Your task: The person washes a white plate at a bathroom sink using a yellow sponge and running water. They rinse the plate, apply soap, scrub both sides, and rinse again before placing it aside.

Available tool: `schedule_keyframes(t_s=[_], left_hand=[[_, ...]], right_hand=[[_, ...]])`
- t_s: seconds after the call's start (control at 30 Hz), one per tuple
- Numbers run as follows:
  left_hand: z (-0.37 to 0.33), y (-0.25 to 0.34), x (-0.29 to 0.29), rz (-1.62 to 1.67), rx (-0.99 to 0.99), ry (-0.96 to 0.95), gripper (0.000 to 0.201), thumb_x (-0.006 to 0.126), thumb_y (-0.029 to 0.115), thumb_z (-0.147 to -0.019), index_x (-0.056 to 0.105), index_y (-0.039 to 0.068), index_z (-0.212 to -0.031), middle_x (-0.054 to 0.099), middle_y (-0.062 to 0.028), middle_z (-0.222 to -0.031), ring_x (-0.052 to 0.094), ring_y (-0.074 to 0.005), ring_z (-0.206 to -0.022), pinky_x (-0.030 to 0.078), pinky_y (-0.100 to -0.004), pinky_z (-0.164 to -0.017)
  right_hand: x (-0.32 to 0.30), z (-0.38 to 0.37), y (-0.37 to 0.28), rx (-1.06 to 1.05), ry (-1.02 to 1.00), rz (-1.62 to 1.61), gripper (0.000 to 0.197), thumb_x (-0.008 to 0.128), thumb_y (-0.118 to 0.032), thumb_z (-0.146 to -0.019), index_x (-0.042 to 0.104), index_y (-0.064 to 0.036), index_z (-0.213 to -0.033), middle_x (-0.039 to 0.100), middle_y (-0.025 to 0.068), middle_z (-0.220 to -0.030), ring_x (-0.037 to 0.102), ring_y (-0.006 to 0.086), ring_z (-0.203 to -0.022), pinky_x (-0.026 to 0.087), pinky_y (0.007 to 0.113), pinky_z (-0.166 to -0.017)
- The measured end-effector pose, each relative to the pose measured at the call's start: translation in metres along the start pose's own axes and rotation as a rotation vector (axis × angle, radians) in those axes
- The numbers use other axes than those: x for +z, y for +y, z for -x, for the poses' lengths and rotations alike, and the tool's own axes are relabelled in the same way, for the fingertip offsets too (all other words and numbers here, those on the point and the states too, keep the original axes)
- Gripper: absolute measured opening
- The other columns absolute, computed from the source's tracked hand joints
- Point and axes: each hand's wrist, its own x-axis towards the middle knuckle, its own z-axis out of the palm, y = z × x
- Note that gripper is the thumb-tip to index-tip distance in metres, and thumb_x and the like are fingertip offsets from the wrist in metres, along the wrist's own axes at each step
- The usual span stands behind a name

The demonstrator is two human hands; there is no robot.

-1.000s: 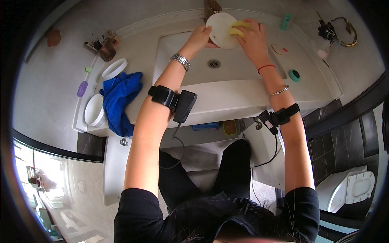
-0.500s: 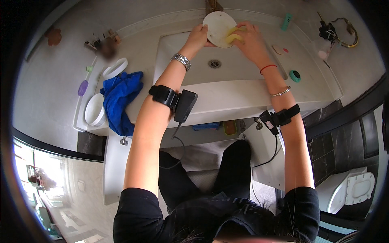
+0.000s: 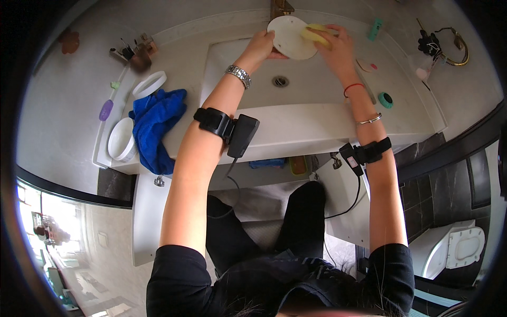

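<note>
A round white plate (image 3: 289,41) with small dark spots near its rim is held tilted over the far part of the white sink basin (image 3: 237,87), just in front of the faucet (image 3: 281,8). My left hand (image 3: 259,47) grips its left edge, thumb on the face and fingers underneath. Pinched in my right hand (image 3: 339,53) is a yellow sponge (image 3: 316,35), pressed against the plate's upper right part. Below the plate, the drain (image 3: 280,81) shows in the basin floor.
Left of the basin lie a blue towel (image 3: 158,124), a white ring (image 3: 150,84) and a white tub (image 3: 122,140). A brown cup with brushes (image 3: 140,62) stands farther back. On the right are a teal round object (image 3: 386,100) and a teal tube (image 3: 375,30). Cabinet doors (image 3: 149,222) stand ajar below.
The sponge has moved up and right across the plate, with my right hand shifting right. The plate has moved slightly right and tilted differently. My left hand keeps its grip.
</note>
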Motion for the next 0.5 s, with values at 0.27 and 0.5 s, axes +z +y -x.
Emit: schedule_keyframes(t_s=[0.27, 0.5], left_hand=[[0.0, -0.002, 0.001, 0.089, 0.044, 0.125, 0.042, 0.027, 0.02, -0.101, 0.035, -0.014, -0.123, 0.05, -0.0299, -0.119, 0.06, -0.039, -0.101, 0.058, -0.0418, -0.083], [-0.003, -0.005, -0.004, 0.096, 0.007, 0.108, 0.043, 0.028, 0.02, -0.1, 0.034, -0.015, -0.124, 0.048, -0.0302, -0.12, 0.059, -0.0402, -0.102, 0.058, -0.0434, -0.083]], right_hand=[[-0.003, 0.001, -0.015, -0.097, -0.223, 0.055, 0.024, 0.064, -0.023, -0.078, 0.071, -0.0216, -0.101, 0.053, 0.0012, -0.122, 0.042, 0.0266, -0.111, 0.037, 0.039, -0.096], [0.001, 0.003, -0.015, -0.078, -0.293, -0.098, 0.025, 0.063, -0.022, -0.08, 0.07, -0.0196, -0.104, 0.051, 0.0017, -0.125, 0.042, 0.029, -0.109, 0.035, 0.039, -0.099]])
